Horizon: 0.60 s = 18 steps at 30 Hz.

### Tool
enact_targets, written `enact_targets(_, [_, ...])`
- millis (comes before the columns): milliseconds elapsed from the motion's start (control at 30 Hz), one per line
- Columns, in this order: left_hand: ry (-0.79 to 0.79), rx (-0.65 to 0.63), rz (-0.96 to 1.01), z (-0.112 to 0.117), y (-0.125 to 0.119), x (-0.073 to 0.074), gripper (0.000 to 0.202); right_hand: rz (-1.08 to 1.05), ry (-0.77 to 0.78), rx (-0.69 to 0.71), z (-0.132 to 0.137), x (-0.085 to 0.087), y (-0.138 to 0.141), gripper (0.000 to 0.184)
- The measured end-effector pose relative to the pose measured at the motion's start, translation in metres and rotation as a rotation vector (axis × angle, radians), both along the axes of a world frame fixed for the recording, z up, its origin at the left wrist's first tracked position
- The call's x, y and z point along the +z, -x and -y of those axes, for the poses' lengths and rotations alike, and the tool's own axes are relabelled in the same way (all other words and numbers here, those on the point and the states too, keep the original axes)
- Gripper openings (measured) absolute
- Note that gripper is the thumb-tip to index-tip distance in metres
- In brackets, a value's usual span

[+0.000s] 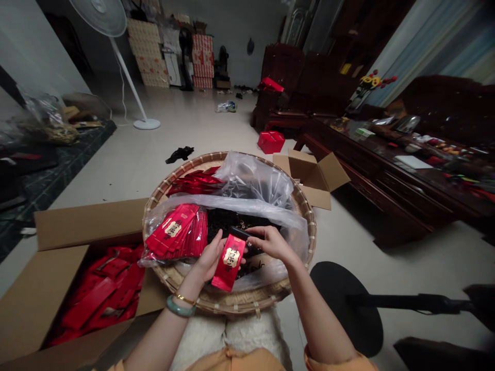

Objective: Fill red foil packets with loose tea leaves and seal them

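Observation:
My left hand (209,257) is closed on a small red packet (229,263) with a gold label, held upright over a round woven basket (232,301) on my lap. My right hand (268,241) pinches a dark scoop-like object (242,233) at the packet's open top. Inside the basket lies a clear plastic bag (251,185) with dark loose tea (224,219). A stack of red packets (176,229) rests at the bag's left, and more red packets (195,181) lie at the basket's far side.
An open cardboard box (58,268) of red packets sits on the floor at my left. A smaller open carton (313,175) and a red box (270,141) lie beyond the basket. A dark wooden table (406,180) stands right, a standing fan (127,77) far left, a black stand base (348,304) near right.

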<state>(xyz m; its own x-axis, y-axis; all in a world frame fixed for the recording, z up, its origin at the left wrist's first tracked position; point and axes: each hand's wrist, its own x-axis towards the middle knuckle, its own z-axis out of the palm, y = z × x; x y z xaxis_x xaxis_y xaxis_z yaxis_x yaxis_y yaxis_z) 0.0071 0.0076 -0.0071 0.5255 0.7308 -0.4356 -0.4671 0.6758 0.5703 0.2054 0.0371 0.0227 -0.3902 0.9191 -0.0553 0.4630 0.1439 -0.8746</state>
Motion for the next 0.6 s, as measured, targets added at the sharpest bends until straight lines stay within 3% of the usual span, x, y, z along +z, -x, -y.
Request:
enact_targets(300, [0.038,0.021,-0.153,0.0044,-0.0001,0.0067,0.059,-0.207,0.239,-0.114,-0.0055,-0.0007,-0.0034,0.045])
enact_targets(600, [0.034,-0.024,-0.118,0.0030,-0.0005,0.0024,0.060,-0.231,0.246,-0.037,-0.0039,-0.0040,-0.0014,0.043])
